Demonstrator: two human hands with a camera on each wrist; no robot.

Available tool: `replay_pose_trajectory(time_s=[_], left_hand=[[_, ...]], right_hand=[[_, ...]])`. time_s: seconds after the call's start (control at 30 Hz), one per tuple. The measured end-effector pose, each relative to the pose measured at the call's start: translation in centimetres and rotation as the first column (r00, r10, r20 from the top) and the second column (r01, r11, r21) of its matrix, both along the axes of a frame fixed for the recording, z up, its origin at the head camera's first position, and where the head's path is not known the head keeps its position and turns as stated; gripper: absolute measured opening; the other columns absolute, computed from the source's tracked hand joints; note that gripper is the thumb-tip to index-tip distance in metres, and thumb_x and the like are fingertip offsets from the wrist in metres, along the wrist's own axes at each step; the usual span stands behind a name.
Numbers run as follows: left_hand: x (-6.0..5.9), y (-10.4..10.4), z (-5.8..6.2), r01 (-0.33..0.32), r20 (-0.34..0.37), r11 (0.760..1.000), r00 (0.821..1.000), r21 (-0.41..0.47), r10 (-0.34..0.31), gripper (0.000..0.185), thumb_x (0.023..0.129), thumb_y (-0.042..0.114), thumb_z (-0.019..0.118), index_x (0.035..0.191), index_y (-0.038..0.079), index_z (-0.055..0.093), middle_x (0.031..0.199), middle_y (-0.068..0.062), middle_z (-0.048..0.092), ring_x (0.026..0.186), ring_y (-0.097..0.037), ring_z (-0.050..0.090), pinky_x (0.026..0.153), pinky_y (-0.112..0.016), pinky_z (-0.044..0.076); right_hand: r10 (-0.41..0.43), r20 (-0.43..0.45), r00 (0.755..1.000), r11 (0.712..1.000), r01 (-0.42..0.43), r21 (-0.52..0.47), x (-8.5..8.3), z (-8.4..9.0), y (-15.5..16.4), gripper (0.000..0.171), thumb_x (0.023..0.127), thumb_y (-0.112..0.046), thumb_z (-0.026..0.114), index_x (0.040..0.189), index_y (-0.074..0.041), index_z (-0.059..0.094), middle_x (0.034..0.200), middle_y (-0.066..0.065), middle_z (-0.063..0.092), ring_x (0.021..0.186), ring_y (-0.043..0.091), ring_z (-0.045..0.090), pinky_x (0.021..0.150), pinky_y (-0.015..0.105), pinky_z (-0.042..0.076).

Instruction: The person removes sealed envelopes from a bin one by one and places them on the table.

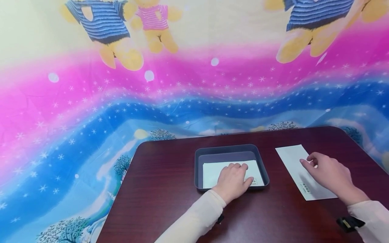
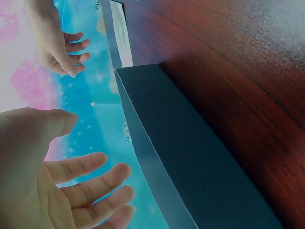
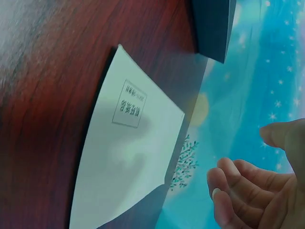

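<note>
My left hand [image 1: 232, 180] hovers over a dark grey tray [image 1: 228, 157] in the head view, fingers loosely spread and holding nothing. Beneath it, inside the tray, lies a pale envelope-sized paper [image 1: 211, 173] with a small printed box near its corner. A similar pale paper [image 1: 291, 158] lies flat on the table to the right. Above that one is my right hand [image 1: 331, 173], fingers loosely bent with nothing in them. In the right wrist view this hand [image 3: 257, 191] is apart from the paper [image 3: 128, 157], whose shadowed face carries a printed box.
The dark red wooden table [image 1: 164, 175] has rounded back corners. A printed cloth [image 1: 182, 81] with bears and snowflakes hangs behind its back edge. The tray's raised wall [image 2: 176, 138] stands beside my left hand in the left wrist view.
</note>
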State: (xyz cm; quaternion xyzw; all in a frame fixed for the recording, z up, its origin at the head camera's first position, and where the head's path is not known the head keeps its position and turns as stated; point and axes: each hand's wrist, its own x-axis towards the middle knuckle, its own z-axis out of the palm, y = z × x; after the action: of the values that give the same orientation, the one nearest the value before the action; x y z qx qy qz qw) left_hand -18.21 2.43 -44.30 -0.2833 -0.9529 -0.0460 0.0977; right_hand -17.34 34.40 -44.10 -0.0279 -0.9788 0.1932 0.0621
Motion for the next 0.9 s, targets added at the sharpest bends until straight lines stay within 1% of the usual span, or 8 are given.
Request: replay_pose_trajectory(time_s=[0.17, 0.3, 0.53, 0.73, 0.9], left_hand=[[0.0, -0.2, 0.1, 0.004, 0.004, 1.000, 1.000, 0.010, -0.004, 0.033, 0.098, 0.048, 0.060, 0.117, 0.021, 0.067, 0.102, 0.006, 0.073, 0.088, -0.011, 0.066, 0.071, -0.024, 0.053], [-0.1, -0.3, 0.4, -0.007, 0.018, 1.000, 1.000, 0.014, 0.007, 0.035, 0.098, 0.048, 0.060, 0.119, 0.022, 0.067, 0.104, 0.005, 0.073, 0.092, -0.011, 0.067, 0.073, -0.025, 0.053], [-0.3, -0.9, 0.4, -0.008, 0.043, 1.000, 0.999, 0.030, 0.007, 0.036, 0.098, 0.047, 0.060, 0.121, 0.020, 0.067, 0.107, 0.004, 0.074, 0.096, -0.012, 0.068, 0.076, -0.026, 0.055], [-0.6, -1.4, 0.5, -0.014, 0.056, 0.999, 0.998, 0.038, 0.012, 0.037, 0.099, 0.047, 0.060, 0.122, 0.019, 0.067, 0.108, 0.003, 0.075, 0.097, -0.013, 0.069, 0.077, -0.028, 0.056], [-0.9, -1.7, 0.4, -0.028, 0.065, 0.999, 0.998, 0.038, 0.025, 0.036, 0.098, 0.046, 0.061, 0.120, 0.018, 0.068, 0.107, 0.002, 0.075, 0.095, -0.014, 0.069, 0.076, -0.028, 0.056]], right_hand=[[0.011, -0.021, 1.000, 1.000, -0.011, 0.005, 0.2, 0.2, -0.9, 0.049, 0.098, -0.052, 0.057, 0.109, -0.005, 0.067, 0.096, 0.012, 0.074, 0.069, 0.019, 0.063, 0.049, 0.036, 0.038], [0.024, -0.031, 0.999, 1.000, -0.024, 0.003, 0.3, 0.4, -1.7, 0.049, 0.097, -0.052, 0.058, 0.109, -0.005, 0.067, 0.094, 0.010, 0.074, 0.070, 0.019, 0.063, 0.049, 0.036, 0.038], [0.054, -0.053, 0.997, 0.999, -0.054, -0.005, 0.8, 0.8, -3.1, 0.045, 0.098, -0.048, 0.060, 0.110, -0.005, 0.068, 0.090, 0.006, 0.073, 0.069, 0.015, 0.062, 0.047, 0.034, 0.039], [0.072, -0.071, 0.995, 0.997, -0.072, -0.002, 1.0, 0.9, -4.1, 0.044, 0.098, -0.049, 0.060, 0.110, -0.008, 0.069, 0.088, 0.003, 0.073, 0.069, 0.012, 0.062, 0.046, 0.033, 0.038], [0.086, -0.058, 0.995, 0.996, -0.087, -0.009, 1.2, 0.8, -4.7, 0.042, 0.098, -0.049, 0.059, 0.108, -0.009, 0.068, 0.087, 0.001, 0.072, 0.066, 0.008, 0.060, 0.046, 0.033, 0.038]])
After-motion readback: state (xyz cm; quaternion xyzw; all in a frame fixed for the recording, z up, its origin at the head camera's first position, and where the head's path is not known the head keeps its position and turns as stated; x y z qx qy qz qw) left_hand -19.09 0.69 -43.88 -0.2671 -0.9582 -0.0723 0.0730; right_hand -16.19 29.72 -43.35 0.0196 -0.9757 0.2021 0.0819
